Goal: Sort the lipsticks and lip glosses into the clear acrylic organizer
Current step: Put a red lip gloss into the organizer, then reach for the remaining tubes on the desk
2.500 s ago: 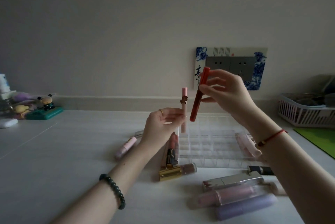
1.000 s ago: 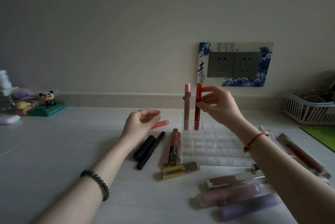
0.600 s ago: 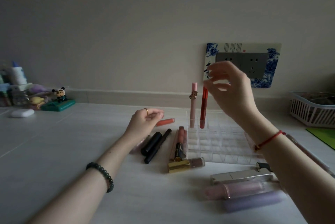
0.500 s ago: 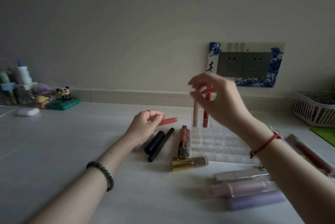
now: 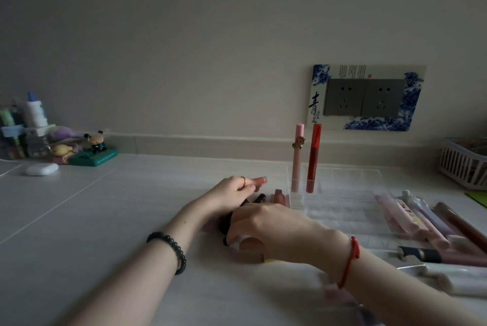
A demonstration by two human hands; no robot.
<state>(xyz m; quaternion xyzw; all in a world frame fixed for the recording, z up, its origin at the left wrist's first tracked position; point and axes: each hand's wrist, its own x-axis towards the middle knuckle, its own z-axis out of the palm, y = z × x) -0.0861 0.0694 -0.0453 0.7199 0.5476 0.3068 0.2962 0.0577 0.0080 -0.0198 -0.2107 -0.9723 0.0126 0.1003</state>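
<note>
Right hand is lowered, fingers curled over slim black tubes beside the clear acrylic organizer; a grip cannot be confirmed. Beyond, a coral gloss tube is pinched in the left hand. Such tubes are judged light, stiff and slick, best taken mid-barrel. A tall pink tube and a red tube are stood upright in the organizer's far row. A pale tabletop is backed by a beige wall.

Pink tube beside red tube; blue-and-white patterned socket surround; green figurine base.
</note>
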